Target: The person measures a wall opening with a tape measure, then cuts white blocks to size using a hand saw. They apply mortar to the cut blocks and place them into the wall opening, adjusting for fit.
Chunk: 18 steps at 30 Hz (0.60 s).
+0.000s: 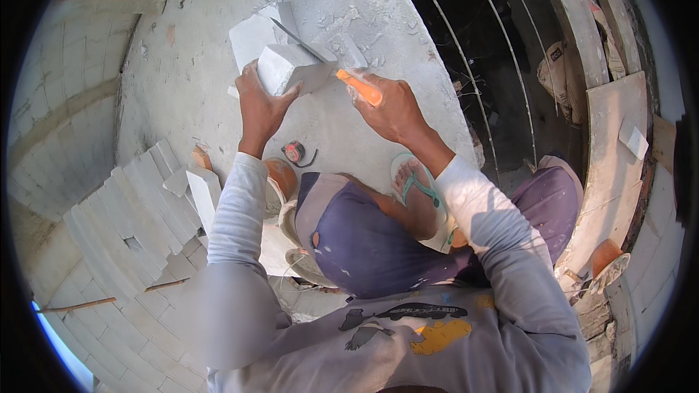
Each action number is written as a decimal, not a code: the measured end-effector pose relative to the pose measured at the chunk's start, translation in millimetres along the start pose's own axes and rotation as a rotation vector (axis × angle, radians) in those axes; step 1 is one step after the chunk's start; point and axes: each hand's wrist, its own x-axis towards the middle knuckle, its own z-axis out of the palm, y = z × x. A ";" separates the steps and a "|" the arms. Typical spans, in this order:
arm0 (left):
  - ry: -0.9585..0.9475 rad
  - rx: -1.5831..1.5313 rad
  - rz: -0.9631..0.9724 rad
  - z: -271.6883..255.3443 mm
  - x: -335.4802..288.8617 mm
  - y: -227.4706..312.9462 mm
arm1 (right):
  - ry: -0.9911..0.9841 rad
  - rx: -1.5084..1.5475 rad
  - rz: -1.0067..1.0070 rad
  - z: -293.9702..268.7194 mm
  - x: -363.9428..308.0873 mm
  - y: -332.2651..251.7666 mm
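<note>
Apparently, cutting is partway along: the long grey metal blade (309,45) with its orange handle (362,88) lies across the pale white rectangular block (282,65), though any cut's depth is hidden. The left hand (262,105) has its grip spread around the block's near end; the right hand (395,110) has its grip closed round the handle. The block sits low over the dusty grey concrete floor (191,54); separating it fully seems left.

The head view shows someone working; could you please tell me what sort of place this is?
Probably a building site: grey blocks lie in rows at lower left, thin rods run over a dark opening at right, and the left hand grips a white block.
</note>
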 end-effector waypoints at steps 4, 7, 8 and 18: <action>0.034 0.024 0.002 2.5 -1.7 -4.3 | 0.093 0.042 -0.137 5.8 -35.8 -16.1; 0.020 0.013 0.037 -0.3 1.2 1.2 | -0.006 0.007 0.036 4.1 9.4 -6.0; 0.035 -0.001 0.028 -0.6 9.0 1.2 | -0.053 -0.013 0.089 -3.5 13.9 -16.6; 0.031 -0.022 -0.009 3.4 8.7 -7.7 | -0.035 -0.084 -0.004 2.8 -8.1 -34.5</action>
